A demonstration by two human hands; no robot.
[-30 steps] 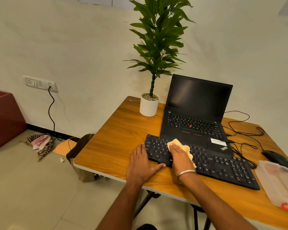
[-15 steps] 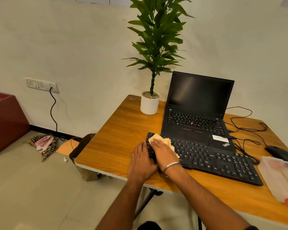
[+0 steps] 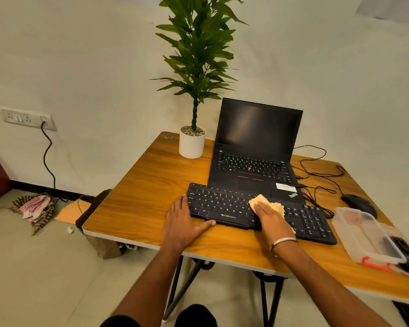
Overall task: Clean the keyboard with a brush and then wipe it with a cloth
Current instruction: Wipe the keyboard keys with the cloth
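table (image 3: 139, 197): glossy wood | keyboard (image 3: 222, 204): matt black plastic | cloth (image 3: 275, 205): soft fabric

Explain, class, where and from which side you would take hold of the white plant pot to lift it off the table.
Grip the plant pot round its smooth, upright wall, low down. Probably come from the left, where the table is bare; the laptop stands close on its right and leaves hang above.

A small office or home work corner, probably: a wooden folding desk (image 3: 137, 197) against a plain wall carries an open laptop (image 3: 255, 147), an external keyboard (image 3: 222, 204), a mouse (image 3: 358, 204) and a potted plant (image 3: 191, 142) at its far-left corner; a wall socket (image 3: 26, 118) feeds a trailing cable.
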